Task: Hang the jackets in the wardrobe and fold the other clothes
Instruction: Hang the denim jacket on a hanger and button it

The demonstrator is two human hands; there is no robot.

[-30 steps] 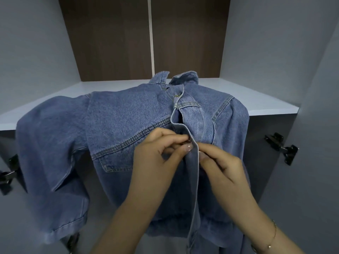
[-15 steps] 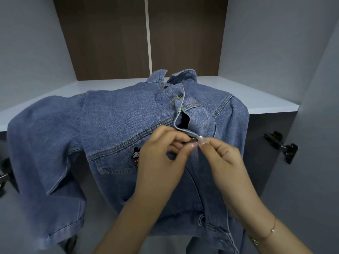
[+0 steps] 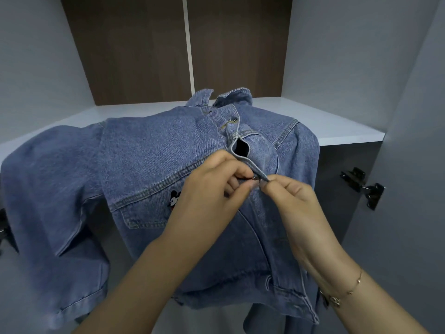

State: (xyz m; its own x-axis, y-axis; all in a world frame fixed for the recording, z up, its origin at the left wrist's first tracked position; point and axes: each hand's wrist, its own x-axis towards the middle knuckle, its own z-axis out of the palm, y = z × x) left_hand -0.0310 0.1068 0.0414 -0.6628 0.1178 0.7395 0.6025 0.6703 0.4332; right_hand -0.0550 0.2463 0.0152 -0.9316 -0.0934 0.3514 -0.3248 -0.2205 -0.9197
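Observation:
A blue denim jacket (image 3: 149, 160) lies front up over the edge of a white wardrobe shelf (image 3: 337, 121), collar toward the back, body and sleeves hanging down in front. A small cartoon patch (image 3: 173, 198) shows on its chest. My left hand (image 3: 212, 189) pinches a metal button (image 3: 256, 178) on the jacket's left front. My right hand (image 3: 289, 196) pinches the placket edge of the other front right beside it. Above the hands the front gapes open in a dark slit (image 3: 241, 148).
The wardrobe has grey side walls and a dark wood back panel (image 3: 144, 49). An open grey door (image 3: 414, 165) stands at the right with a black hinge (image 3: 363, 186). Another black hinge (image 3: 3, 227) shows at the left edge.
The jacket front has been pulled a little apart above the hands, opening a dark gap. Both hands shifted slightly up and right on the placket; the chest patch came into view.

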